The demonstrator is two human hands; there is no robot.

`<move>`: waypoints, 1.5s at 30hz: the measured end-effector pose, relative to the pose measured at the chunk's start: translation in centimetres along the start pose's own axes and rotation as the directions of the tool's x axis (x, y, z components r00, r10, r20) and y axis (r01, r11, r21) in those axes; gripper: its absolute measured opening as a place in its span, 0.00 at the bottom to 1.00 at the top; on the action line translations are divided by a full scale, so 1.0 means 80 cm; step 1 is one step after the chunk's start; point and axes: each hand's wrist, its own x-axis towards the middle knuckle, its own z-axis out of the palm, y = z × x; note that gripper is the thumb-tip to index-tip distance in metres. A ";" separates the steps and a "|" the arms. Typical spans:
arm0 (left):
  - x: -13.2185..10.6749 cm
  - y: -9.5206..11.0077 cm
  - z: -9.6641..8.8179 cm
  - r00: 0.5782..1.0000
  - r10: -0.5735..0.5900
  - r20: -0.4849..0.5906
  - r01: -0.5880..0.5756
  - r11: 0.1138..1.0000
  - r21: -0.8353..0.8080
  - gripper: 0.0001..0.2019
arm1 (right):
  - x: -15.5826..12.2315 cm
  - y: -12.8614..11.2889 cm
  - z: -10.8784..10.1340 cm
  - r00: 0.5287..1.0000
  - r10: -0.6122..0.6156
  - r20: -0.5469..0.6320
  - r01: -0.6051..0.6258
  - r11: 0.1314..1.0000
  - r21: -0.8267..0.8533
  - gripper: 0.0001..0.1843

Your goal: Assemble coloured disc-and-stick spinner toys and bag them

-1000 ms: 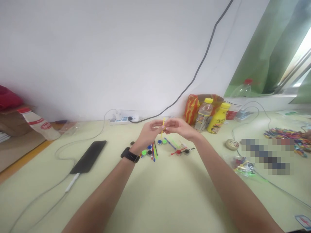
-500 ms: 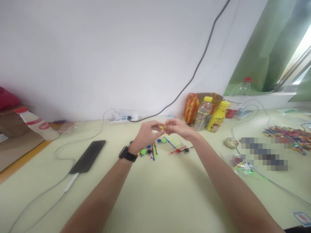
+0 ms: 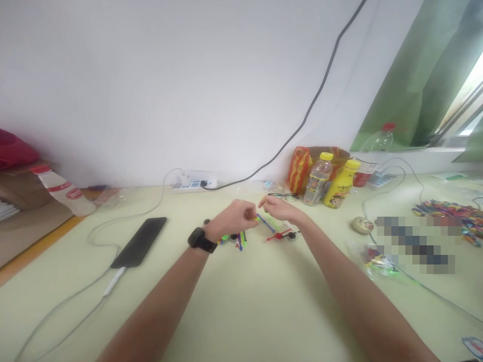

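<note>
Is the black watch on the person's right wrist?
No, the black watch is strapped on just behind the left hand.

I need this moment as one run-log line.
left hand: curled shut over coloured sticks | right hand: fingertips pinched, contents unclear

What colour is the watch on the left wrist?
The watch is black, band and face alike; the head view shows it best.

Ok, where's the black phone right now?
In the head view the black phone lies flat on the table, on the left, left of the left hand, with a white cable running from its near end.
</note>
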 end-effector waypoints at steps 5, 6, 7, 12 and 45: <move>-0.003 -0.001 0.006 0.973 -0.045 0.225 0.025 0.996 0.089 0.05 | 0.012 0.023 0.005 0.997 0.071 0.017 -0.066 0.976 -0.209 0.14; -0.003 -0.001 0.007 0.964 -0.070 0.255 0.045 0.994 0.103 0.06 | 0.013 0.025 0.002 0.996 0.087 0.022 -0.080 0.967 -0.242 0.15; -0.003 -0.002 0.007 0.956 -0.095 0.277 0.064 0.991 0.120 0.07 | 0.011 0.027 -0.002 0.994 0.106 0.026 -0.095 0.957 -0.274 0.16; -0.003 -0.014 0.001 0.959 -0.112 0.259 0.063 0.979 0.192 0.05 | -0.006 0.030 -0.037 0.953 0.283 0.108 -0.218 0.888 -0.405 0.17; -0.006 -0.023 -0.015 1.000 -0.003 -0.005 0.004 0.971 0.239 0.14 | -0.029 0.055 -0.098 0.927 0.278 0.251 -0.168 0.907 -0.386 0.08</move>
